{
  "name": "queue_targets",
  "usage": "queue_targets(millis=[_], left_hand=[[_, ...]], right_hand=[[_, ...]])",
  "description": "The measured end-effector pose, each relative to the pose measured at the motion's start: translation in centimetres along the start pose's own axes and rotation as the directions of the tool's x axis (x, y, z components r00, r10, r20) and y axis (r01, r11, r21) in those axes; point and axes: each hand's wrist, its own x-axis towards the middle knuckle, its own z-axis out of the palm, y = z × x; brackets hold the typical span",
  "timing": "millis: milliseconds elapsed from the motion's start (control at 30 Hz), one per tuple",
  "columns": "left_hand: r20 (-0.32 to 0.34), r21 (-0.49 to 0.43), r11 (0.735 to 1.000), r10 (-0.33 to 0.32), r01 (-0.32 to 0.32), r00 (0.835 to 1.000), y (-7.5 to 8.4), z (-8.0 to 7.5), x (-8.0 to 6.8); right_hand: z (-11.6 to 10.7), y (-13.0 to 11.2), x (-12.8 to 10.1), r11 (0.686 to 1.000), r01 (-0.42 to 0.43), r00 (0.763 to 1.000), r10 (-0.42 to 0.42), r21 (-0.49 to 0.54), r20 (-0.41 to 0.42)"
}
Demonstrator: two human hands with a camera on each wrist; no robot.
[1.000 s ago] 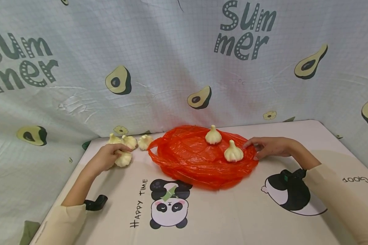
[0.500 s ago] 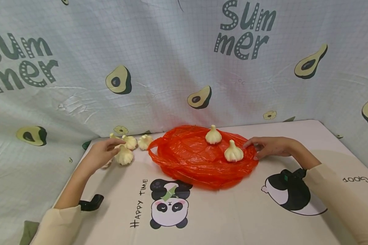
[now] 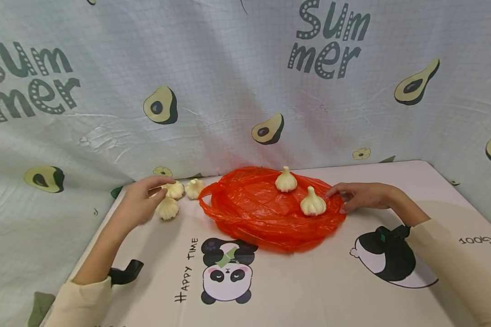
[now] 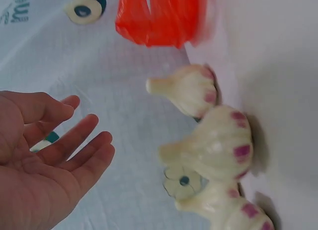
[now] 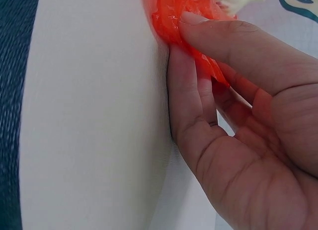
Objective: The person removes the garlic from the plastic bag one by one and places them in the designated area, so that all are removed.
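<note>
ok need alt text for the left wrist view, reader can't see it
An open left hand, fingers relaxed and holding nothing, hovers beside three pale garlic bulbs with purple marks on a white tabletop. A crumpled orange plastic bag lies beyond them.

**Soft, even light; wrist views lose focus up close**

Your head view is bright and evenly lit, the light diffuse and seemingly from above: shadows under the arms and beneath the orange bag (image 3: 270, 213) are faint and short. You get no hard glare, only a mild sheen on the bag's creases. The wide lens bows the table (image 3: 311, 290) edges and stretches your sleeves at the lower corners. In your left wrist view the garlic bulbs (image 4: 213, 145) are soft and the bag smears with motion blur. In your right wrist view the right hand (image 5: 238, 120) fills the frame, sharp, while the far edge falls out of focus.
</note>
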Motion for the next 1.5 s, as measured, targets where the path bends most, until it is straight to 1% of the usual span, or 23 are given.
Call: queue_targets(millis=[133,267,333,467,633,700,833,1033,1133,1233,1333,1500], left_hand=[[0.021,-0.008,0.999,0.049,-0.048,0.999,1.5,0.8,-0.1],[0.032,-0.032,0.993,0.118,-0.117,0.993,2.8,1.5,0.0],[0.040,-0.050,0.989,0.142,-0.140,0.989,3.5,1.8,0.0],[0.054,-0.067,0.985,0.165,-0.162,0.985,4.7,2.4,0.2],[0.076,-0.085,0.976,0.207,-0.201,0.975,5.6,3.2,0.9],[0.087,-0.102,0.974,0.212,-0.203,0.973,5.8,3.5,1.2],[0.117,-0.130,0.974,0.204,-0.188,0.972,6.3,4.2,1.7],[0.165,-0.092,0.974,0.221,-0.208,0.961,7.2,5.2,2.3],[0.187,-0.097,0.971,0.233,-0.218,0.954,7.7,5.6,2.7],[0.221,-0.131,0.966,0.248,-0.224,0.943,8.1,6.2,3.2],[0.257,-0.176,0.961,0.255,-0.214,0.932,8.5,6.8,3.8],[0.303,-0.278,0.939,0.286,-0.203,0.909,9.1,8.1,5.0]], right_hand=[[0.0,0.0,0.1,1.000,-0.003,1.000,0.003,-0.007,-0.001],[0.0,0.0,0.1,1.000,-0.004,1.000,0.004,-0.011,0.002],[0.0,0.0,0.0,1.000,-0.002,1.000,0.002,-0.010,0.004],[0.0,0.0,0.0,1.000,0.005,1.000,-0.005,-0.003,0.008],[-0.1,0.1,0.0,1.000,0.012,1.000,-0.012,0.003,0.015],[-0.1,0.2,0.1,1.000,0.012,1.000,-0.012,0.003,0.014],[-0.2,0.2,0.1,1.000,0.006,1.000,-0.006,0.002,0.014],[-0.3,0.2,0.1,1.000,0.008,1.000,-0.007,-0.013,0.015],[-0.3,0.1,0.0,1.000,0.011,1.000,-0.010,-0.013,0.014],[-0.3,0.2,0.1,1.000,0.005,1.000,-0.005,-0.012,0.014],[-0.2,0.2,0.1,1.000,-0.006,1.000,0.006,-0.006,0.012],[-0.1,0.2,0.1,1.000,-0.002,1.000,0.002,0.003,0.013]])
